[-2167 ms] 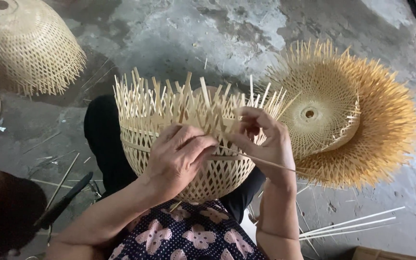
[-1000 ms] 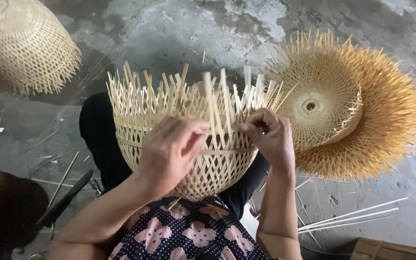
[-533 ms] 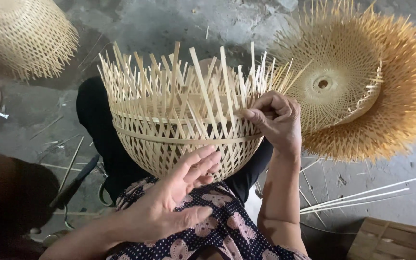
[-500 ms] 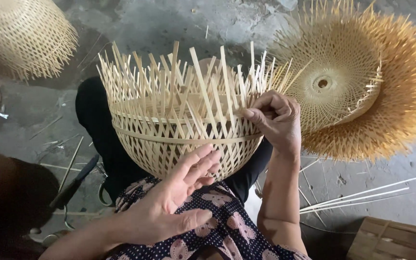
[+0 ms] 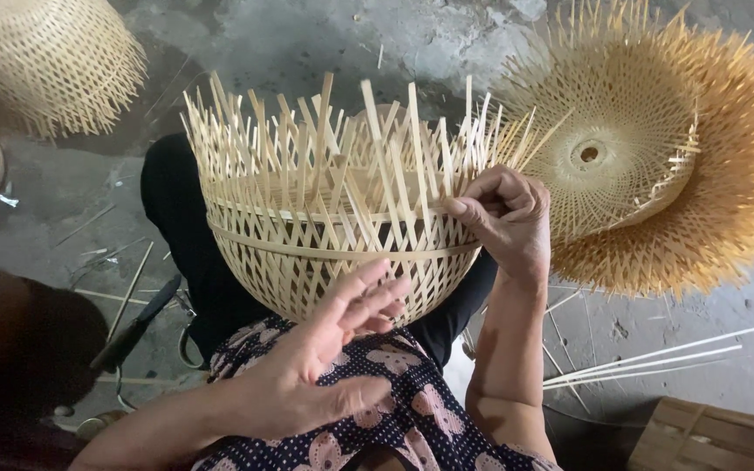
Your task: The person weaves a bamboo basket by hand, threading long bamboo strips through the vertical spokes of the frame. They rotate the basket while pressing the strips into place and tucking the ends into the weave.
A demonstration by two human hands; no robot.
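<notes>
A half-woven bamboo basket (image 5: 325, 235) rests on my lap, its loose strip ends standing up around the rim. My right hand (image 5: 503, 218) pinches the strips at the basket's right rim. My left hand (image 5: 325, 353) hovers with fingers spread just in front of the basket's near side, fingertips close to the weave and holding nothing.
Stacked unfinished baskets with splayed strips (image 5: 656, 148) lie on the concrete floor to the right. Another woven basket (image 5: 41, 61) sits upside down at the far left. Loose bamboo strips (image 5: 647, 362) and a wooden box (image 5: 713, 436) lie at the lower right. A dark round container (image 5: 19, 340) stands at left.
My left hand came off the basket's front and drew back toward my body, fingers spreading. The basket tilted and came nearer. My right hand stayed on the right rim.
</notes>
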